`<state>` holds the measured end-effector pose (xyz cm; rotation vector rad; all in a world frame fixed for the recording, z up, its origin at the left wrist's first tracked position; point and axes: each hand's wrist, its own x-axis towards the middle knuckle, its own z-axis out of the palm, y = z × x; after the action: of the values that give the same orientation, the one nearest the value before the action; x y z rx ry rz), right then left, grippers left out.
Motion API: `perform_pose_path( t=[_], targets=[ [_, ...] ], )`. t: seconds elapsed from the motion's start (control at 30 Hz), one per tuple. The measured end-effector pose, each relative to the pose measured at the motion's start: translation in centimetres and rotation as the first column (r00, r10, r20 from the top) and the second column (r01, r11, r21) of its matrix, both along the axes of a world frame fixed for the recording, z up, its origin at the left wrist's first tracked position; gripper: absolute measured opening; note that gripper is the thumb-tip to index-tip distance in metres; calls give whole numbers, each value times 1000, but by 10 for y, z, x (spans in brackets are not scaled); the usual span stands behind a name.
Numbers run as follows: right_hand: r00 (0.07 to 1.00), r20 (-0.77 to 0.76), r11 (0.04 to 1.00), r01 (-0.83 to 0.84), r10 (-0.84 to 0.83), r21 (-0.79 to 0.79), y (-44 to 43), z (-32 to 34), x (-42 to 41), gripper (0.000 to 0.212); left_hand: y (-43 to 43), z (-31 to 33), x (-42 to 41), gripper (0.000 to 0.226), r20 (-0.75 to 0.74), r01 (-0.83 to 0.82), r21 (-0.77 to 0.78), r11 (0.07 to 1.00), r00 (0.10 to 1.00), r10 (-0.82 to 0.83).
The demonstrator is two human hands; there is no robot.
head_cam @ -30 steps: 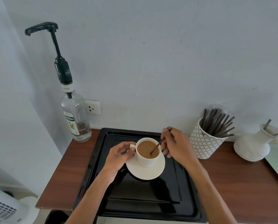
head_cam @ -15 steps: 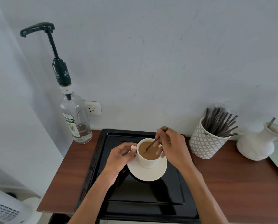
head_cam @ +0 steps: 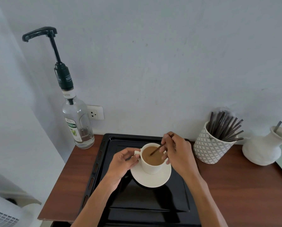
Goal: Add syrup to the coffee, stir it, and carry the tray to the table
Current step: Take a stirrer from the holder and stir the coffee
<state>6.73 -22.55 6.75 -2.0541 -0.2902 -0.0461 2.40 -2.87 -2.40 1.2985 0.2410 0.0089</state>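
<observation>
A white cup [head_cam: 151, 163] of milky brown coffee [head_cam: 153, 155] stands upright on a white saucer [head_cam: 151, 179], on the black tray [head_cam: 114, 202]. A thin brown stirrer [head_cam: 156, 149] slants into it. The pump-topped syrup bottle [head_cam: 78, 128] stands far left.

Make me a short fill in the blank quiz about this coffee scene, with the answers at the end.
1. The cup stands on a white ____.
2. The right hand holds a stirrer whose tip is in the ____.
3. The saucer sits on a black ____.
4. The syrup bottle stands to the ____ of the tray.

Answers: saucer; coffee; tray; left
</observation>
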Motion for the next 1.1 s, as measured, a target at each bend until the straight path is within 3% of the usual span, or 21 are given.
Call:
perform_pose_path(
  t=[0.2, 0.37, 0.47, 0.63, 0.8, 1.0, 1.1],
  targets=[
    [982, 178, 972, 96, -58, -214, -21, 5, 2, 37, 1, 0, -1, 29, 17, 12, -20, 1000, 1000, -12],
    [999, 39, 996, -7, 10, -86, -10, -2, -5, 37, 0, 2, -2, 29, 10, 6, -11, 1000, 1000, -6],
    [996, 90, 994, 24, -14, -106, -3, 1, -2, 34, 1, 2, -1, 15, -6, 6, 19, 1000, 1000, -6],
    [978, 175, 962, 153, -115, -226, -22, 3, -2, 39, 1, 3, -2, 16, -7, 3, 13, 1000, 1000, -3],
    [1000, 15, 998, -11, 12, -64, -7, -1, -9, 34, 0, 3, -2, 17, -4, -3, 15, 1000, 1000, 3],
    [969, 225, 966, 147, -97, -215, -10, 7, 0, 36, 0, 3, -2, 17, -9, -1, 20, 1000, 1000, 1],
    [968, 217, 960, 172, -124, -221, -17, 4, -3, 42, -2, 3, -3, 17, -8, -5, 17, 1000, 1000, 5]
  ],
)
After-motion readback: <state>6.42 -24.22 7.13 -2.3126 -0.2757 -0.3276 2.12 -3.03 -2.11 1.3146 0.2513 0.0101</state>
